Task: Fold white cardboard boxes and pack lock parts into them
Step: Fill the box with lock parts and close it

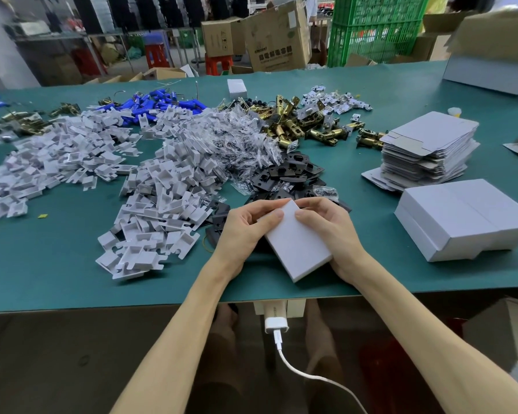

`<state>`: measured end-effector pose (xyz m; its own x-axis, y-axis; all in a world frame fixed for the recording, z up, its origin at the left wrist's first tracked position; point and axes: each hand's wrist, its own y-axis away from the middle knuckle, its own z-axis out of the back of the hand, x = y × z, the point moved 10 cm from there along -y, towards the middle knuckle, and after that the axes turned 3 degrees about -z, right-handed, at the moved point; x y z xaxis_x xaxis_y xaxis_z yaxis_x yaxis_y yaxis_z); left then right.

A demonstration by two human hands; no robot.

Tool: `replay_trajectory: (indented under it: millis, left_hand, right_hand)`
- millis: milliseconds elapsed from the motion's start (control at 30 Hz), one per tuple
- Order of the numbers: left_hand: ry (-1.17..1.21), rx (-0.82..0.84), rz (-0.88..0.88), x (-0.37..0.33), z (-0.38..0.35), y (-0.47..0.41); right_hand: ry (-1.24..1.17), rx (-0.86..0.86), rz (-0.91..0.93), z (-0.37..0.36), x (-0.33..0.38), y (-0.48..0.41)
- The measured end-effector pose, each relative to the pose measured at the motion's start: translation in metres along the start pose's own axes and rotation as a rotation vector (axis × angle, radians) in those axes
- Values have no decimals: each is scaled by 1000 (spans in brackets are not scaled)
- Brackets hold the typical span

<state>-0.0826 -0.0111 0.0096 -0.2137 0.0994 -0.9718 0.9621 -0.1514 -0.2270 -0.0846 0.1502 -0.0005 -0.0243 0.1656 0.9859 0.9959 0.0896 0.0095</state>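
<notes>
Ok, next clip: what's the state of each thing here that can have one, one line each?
white box: folded, closed, held in both grips
left grip: fingers curled on the box's far end
right grip: fingers curled on the box's right side
stack of box blanks: flat, unfolded
small far box: closed, standing alone
white charger: cable plugged in

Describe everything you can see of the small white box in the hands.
The small white box is a flat, rectangular carton of plain white cardboard, closed on every side that shows, unmarked. It lies slanted, its far end toward the black plates, its near corner by the front edge of the green table. The left hand and right hand grip its long sides, thumbs on the top face. Whether it rests on the table cannot be told.
</notes>
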Motion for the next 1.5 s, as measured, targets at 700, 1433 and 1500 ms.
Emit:
replay_trajectory:
  millis: [700,1433,1500]
  left_hand:
    - [-31,-122,77,8,9,-1]
    - [27,-150,96,10,10,-2]
    - [8,-153,92,11,10,-2]
  right_hand:
    - [23,-90,-18,7,3,3]
    - [1374,-61,57,-29,58,28]
    - [1392,-112,61,-6,79,23]
